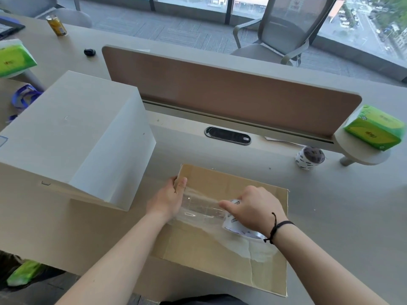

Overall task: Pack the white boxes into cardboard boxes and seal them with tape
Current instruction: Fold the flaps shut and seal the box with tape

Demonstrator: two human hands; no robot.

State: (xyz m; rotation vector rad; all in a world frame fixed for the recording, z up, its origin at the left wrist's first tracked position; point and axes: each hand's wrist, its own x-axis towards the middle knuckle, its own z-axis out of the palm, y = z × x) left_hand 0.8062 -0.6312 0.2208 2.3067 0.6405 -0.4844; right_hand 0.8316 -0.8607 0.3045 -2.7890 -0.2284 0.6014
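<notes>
Carton (253, 186) flat on desk. Left hand (169, 200) pins tape (202, 205) end at carton's left edge; right hand (256, 209) grips roll (236, 227), strip stretched left-right between them.

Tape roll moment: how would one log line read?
step: taping cardboard box | left hand: holds tape end | right hand: grips tape roll

Grey desk (330, 205) with brown divider panel (231, 89), mesh office chair (284, 31), grey carpet (154, 25), daylit windows (363, 16)
</notes>
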